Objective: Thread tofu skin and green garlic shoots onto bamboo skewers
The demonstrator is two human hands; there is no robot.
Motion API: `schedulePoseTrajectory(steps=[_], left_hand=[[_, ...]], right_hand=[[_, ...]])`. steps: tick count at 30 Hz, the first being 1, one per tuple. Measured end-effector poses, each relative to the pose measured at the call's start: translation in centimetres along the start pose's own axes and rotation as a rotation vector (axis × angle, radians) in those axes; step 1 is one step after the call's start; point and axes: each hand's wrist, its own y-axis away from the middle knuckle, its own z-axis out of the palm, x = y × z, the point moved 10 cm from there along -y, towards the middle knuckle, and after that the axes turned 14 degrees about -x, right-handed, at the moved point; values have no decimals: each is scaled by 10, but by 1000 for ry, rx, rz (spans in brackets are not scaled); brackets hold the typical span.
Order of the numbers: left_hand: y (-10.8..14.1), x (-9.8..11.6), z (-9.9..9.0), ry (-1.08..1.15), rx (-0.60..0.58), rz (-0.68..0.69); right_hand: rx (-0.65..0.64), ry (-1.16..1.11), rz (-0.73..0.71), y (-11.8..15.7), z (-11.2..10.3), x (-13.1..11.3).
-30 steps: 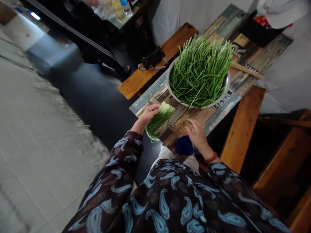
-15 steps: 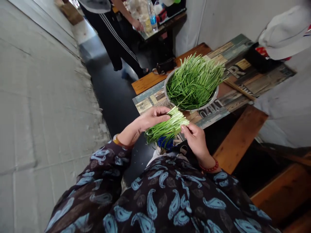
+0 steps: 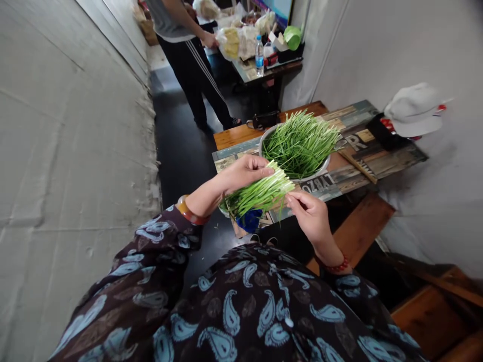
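A bunch of green chives lies across my left hand, which is closed around it with the thumb on top. The pale cut ends point to the right and the dark leaves hang down at the left. My right hand pinches at the lower pale ends with thumb and forefinger; the exact stalk between the fingertips is too small to make out. Just beyond my hands, a round metal bowl heaped with more chives stands on a patterned wooden table.
A stick and a white cap lie on the table's right part. Wooden benches flank it. Something blue shows below the bunch. Farther back, a person stands by another table with a bottle and bags.
My view has shifted, so the table and bowl appear lower and more of the back table shows. Both hands stay on the chives, the right slightly farther from the left.
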Motion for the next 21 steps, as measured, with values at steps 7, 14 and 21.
schedulePoseTrajectory(steps=[7,14,21], left_hand=[[29,7,1,98,-119,91],[42,7,-19,82,-46,94],[15,-16,-24,125,33,-7]], right_hand=[[14,124,-29,3,16,-50],[-40,106,-37,-11,33,-55],[-171,31,-86,-43,16,-32]])
